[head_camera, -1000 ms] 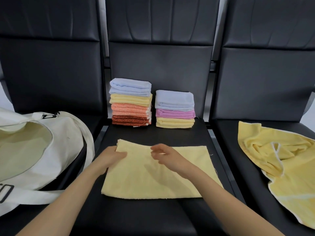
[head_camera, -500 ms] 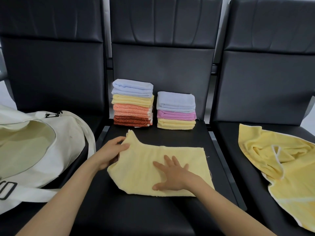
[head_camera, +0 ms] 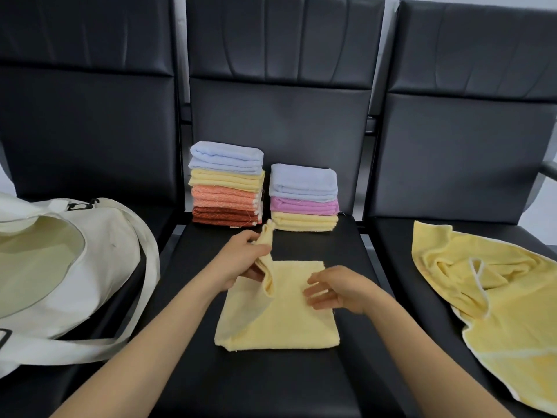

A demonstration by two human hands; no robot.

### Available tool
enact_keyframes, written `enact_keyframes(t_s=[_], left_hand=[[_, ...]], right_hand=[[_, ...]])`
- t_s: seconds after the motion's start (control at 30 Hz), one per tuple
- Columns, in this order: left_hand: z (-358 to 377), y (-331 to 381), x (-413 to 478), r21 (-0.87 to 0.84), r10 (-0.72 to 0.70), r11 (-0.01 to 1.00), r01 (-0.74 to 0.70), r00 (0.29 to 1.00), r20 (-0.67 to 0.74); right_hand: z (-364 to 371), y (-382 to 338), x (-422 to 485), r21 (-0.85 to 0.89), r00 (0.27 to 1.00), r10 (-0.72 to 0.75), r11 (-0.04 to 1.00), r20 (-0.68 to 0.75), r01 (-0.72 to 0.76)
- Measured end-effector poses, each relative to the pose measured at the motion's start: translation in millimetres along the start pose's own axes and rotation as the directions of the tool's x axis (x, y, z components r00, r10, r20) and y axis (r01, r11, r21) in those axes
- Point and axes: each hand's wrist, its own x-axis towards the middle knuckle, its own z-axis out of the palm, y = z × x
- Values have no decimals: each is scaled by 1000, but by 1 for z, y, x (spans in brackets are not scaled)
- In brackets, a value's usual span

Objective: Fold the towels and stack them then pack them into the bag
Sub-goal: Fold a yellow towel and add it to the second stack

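The left grip [head_camera: 241,260] pinches a raised corner of the yellow towel [head_camera: 280,324] on the seat [head_camera: 271,387]; the right grip [head_camera: 337,289] hangs released, fingers [head_camera: 316,292] loosely curved, above it.

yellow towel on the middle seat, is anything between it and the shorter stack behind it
Nothing visible. Only a bare strip of black seat lies between the yellow towel and the shorter stack. The left hand grips the towel's raised edge; the right hand hovers open over it.
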Motion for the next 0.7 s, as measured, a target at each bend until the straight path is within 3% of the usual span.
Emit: enact_keyframes(t_s=[0.1, 0.3, 0.5, 0.6, 0.7], left_hand=[[30, -1, 13, 111, -57, 993, 50, 997, 60], [76, -14, 25, 289, -122, 954, 80, 984, 131], [74, -23, 15, 223, -152, 970, 101, 962, 229], [55, -24, 11, 291, -97, 956, 35, 975, 199], [32, -38, 11, 522, 36, 848, -93, 992, 117]], right_hand=[[-10, 8, 5, 94, 992, 119, 988, 50, -124], [-12, 8, 7, 67, 991, 123, 990, 42, -126], [-14, 12, 14, 63, 992, 107, 992, 61, -111], [-9, 13, 15, -156, 997, 71, 985, 0, -70], [-7, 11, 14, -329, 999, -4, 944, -42, -10]])
